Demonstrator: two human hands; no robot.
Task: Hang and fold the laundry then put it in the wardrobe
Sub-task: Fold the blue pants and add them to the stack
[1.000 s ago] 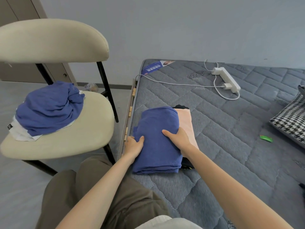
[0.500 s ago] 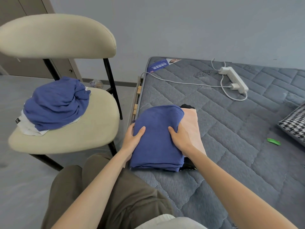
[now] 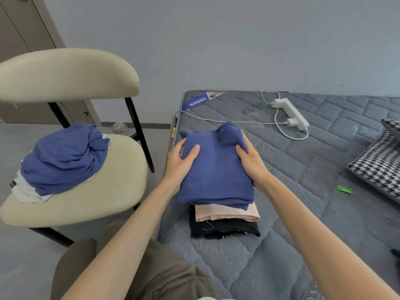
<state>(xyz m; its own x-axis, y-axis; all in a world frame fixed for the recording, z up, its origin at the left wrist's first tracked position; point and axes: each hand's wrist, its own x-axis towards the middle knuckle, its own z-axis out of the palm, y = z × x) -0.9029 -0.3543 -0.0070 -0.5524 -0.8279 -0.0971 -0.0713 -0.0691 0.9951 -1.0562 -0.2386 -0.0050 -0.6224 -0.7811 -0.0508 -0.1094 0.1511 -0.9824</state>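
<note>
So you're at the stacking end of the folding step. Both hands are clamped on the folded blue top, one per side: left hand has its thumb on top with the fingers wrapped round the left edge, and right hand does the same on the right edge. Neither hand is spread flat, it's a proper grip on the cloth. The blue top sits over a folded pink piece and a folded black one, all near the edge of the bed. Can't tell if the blue one is resting on the pile or held just above it. The far end bunches up a bit too.

Next move, I'd say: square it up with the two underneath so the edges line up, and flatten that lump at the far end before you let go.

After that there's more to do. A crumpled blue garment sits on something white on the chair to your left, neither folded. Nothing's in the wardrobe yet, so I'd call this roughly halfway. When you carry the pile, get your hands under the black layer or it'll slide apart.
</note>
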